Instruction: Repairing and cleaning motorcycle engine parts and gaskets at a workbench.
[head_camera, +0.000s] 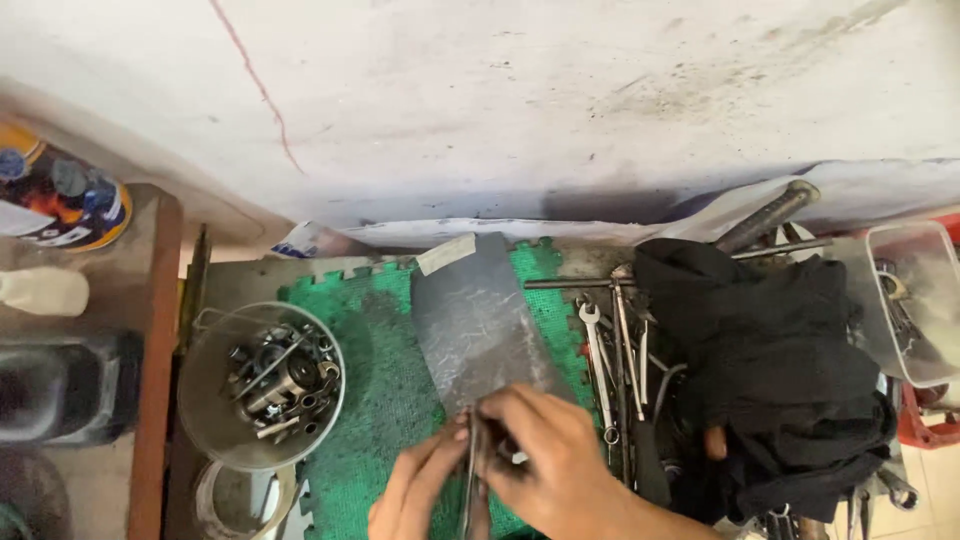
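My left hand (425, 487) and my right hand (545, 465) meet at the bottom centre, over a green foam mat (375, 400). Both pinch a thin metal tool (470, 470), like pliers or tweezers, held upright between them. A small part sits at the fingertips, too hidden to name. Just beyond the fingers lies a grey metal sheet (478, 320) on the mat, with a strip of pale tape (446, 253) at its far end.
A clear round tub (262, 385) of bolts and metal parts stands left of the mat. Wrenches (612, 345) and a black cloth (775, 370) lie to the right, with a clear plastic box (915, 300) beyond. A spray can (55, 198) rests at far left.
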